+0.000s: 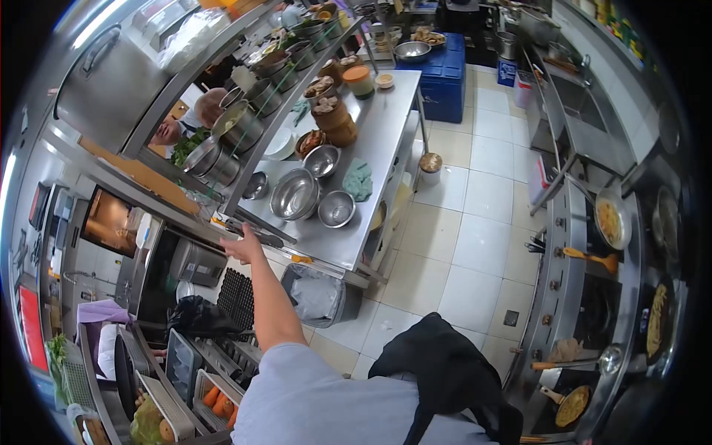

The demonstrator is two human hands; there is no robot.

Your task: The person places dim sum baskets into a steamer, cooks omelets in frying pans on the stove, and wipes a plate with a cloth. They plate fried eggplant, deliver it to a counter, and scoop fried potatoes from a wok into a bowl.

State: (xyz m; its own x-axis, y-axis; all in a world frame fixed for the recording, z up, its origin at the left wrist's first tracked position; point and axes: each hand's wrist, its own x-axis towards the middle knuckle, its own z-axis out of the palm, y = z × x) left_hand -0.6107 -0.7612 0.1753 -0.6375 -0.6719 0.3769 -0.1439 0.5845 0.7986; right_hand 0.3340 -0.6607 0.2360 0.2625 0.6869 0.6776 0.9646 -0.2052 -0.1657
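At left-centre, the left hand [240, 246], its grip not discernible, could strike the bench [326, 243] if swung rightward; the right hand is out of view.

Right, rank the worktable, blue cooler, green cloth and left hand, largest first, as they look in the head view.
1. Worktable
2. Blue cooler
Smallest, too alike to rank: green cloth and left hand.
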